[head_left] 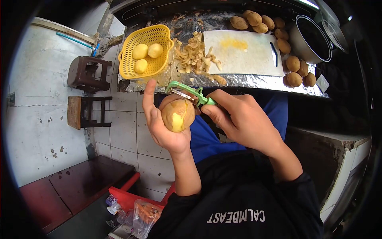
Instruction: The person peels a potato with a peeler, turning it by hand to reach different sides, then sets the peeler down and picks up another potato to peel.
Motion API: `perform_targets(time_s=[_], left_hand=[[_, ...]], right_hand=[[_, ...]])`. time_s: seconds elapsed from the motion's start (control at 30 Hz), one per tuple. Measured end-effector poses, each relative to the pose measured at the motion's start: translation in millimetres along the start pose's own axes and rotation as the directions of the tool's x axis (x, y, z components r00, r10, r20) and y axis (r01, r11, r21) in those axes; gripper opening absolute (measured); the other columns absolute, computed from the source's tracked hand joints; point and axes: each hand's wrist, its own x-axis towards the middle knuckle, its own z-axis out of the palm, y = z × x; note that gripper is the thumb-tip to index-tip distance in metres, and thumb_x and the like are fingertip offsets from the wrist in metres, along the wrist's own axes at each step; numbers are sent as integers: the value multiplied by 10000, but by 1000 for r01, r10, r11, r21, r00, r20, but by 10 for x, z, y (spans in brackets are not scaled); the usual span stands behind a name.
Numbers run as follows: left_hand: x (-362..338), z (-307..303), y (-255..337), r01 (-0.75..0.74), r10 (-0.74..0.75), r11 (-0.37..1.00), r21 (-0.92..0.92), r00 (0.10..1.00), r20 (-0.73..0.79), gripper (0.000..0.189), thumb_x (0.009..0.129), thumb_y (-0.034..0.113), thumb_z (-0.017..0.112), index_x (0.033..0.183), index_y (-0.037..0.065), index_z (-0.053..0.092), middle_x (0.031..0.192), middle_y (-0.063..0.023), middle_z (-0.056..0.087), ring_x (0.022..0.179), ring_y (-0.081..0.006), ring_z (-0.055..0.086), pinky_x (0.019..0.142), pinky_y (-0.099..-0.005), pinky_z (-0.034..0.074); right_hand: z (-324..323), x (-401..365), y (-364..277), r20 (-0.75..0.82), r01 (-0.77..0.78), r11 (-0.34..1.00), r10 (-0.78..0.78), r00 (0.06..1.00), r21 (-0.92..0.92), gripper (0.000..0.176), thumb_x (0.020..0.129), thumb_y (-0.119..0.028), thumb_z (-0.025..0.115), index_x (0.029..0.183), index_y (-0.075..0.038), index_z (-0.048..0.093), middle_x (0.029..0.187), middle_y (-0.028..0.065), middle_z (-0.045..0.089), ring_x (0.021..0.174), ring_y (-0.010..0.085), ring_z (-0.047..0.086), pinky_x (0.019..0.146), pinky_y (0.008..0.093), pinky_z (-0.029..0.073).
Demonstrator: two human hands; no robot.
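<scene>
A partly peeled potato [178, 115] rests in my left hand [169, 129], its brown skin broken by a bare yellow strip. My left index finger points up, while the palm and other fingers cup the potato. In my right hand [242, 117] is a green peeler [191, 93], gripped by its handle. The peeler's metal blade lies at the potato's upper side, close to or touching the skin. Beyond my hands, a yellow basket [124, 59] holds three peeled potatoes [140, 51]. Potato peelings [195, 55] lie heaped beside it.
A white cutting board [238, 59] lies on the foil-covered counter. Several unpeeled potatoes [293, 63] sit around its far and right sides, near a metal pot [312, 40]. Two stools [88, 73] stand on the left. A red table [127, 199] with bagged carrots [146, 215] is at lower left.
</scene>
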Motion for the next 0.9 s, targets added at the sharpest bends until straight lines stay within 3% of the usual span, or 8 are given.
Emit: perform_targets(time_s=[0.23,0.33,0.4,0.47,0.63,0.73,0.77,0.9], left_hand=[[-7,-26,47,-9,-7,995,96,986,166,713,897,361,337,1482,-25,211,911,-291,641,890,-363,657,839,-413,531],[15,-64,50,-21,12,998,62,991,135,737,891,369,346,1490,-27,182,843,-306,652,839,-363,667,829,-404,537],[-11,-9,81,-17,4,996,86,989,145,746,889,375,347,1493,-27,173,854,-316,653,845,-360,667,827,-399,537],[7,-61,80,-38,19,996,78,973,229,723,883,313,305,1491,-41,136,908,-369,641,927,-415,662,914,-432,513],[39,26,20,20,-15,999,-36,988,154,706,900,337,305,1495,-15,160,930,-336,645,920,-371,659,908,-422,504],[118,153,-90,130,-137,958,-257,990,-11,657,918,329,299,1483,1,222,979,-300,642,932,-335,649,888,-416,503],[142,199,-117,174,-235,909,-380,965,-120,630,926,319,295,1472,7,257,1005,-281,638,939,-318,643,874,-413,504],[141,77,-281,192,-200,917,-348,980,14,582,939,297,285,1449,19,305,1000,-260,630,849,-287,630,783,-386,523]], right_hand=[[-44,6,-63,10,5,999,-5,1000,-36,223,909,-173,620,814,-4,511,590,195,548,563,398,573,504,456,441],[-38,4,-81,14,36,995,-35,999,-97,222,911,-201,616,835,-14,524,604,161,579,556,367,598,487,435,465],[-34,-13,-126,-8,75,962,-80,997,-262,230,915,-237,610,855,-29,533,630,123,611,547,328,620,476,406,493],[-42,-9,-126,-2,86,952,-91,996,-292,232,914,-249,610,868,-34,540,643,112,620,542,317,624,475,396,500],[-1,7,-37,-35,96,933,-115,993,-347,233,918,-254,611,912,-27,555,623,124,613,540,321,625,472,395,493],[70,133,35,-102,-35,992,47,994,119,264,918,-236,619,884,19,562,585,186,587,561,370,626,507,408,475],[115,139,44,-102,-31,992,43,994,119,264,918,-236,619,884,19,562,585,186,587,561,370,626,507,408,475],[205,182,128,-134,-233,964,250,959,130,339,863,-281,693,921,43,609,660,221,613,627,368,650,586,385,503]])
